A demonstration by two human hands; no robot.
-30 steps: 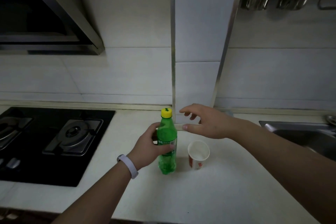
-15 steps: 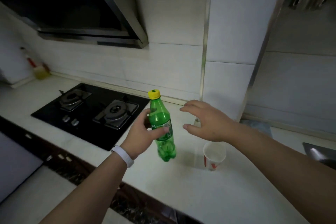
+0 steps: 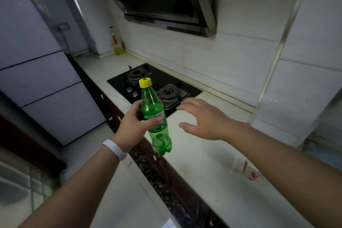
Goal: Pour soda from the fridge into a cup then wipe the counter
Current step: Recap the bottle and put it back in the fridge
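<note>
Head view: left hand (image 3: 132, 127) grips a green plastic soda bottle with a yellow cap (image 3: 154, 114), held above the edge of the pale surface (image 3: 203, 164). Right hand (image 3: 205, 118) hovers beside it, fingers spread. White paper cup with red print (image 3: 247, 169) stands partly behind the right forearm. Black gas hob (image 3: 161, 87) sits beneath a range hood (image 3: 166, 5); pale blue fridge (image 3: 37, 79) at left.

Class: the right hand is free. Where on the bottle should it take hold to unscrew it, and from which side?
Probably the yellow cap, from above. The left hand already wraps the bottle at its label, leaving the neck and cap clear; the right hand is beside it, open.
</note>
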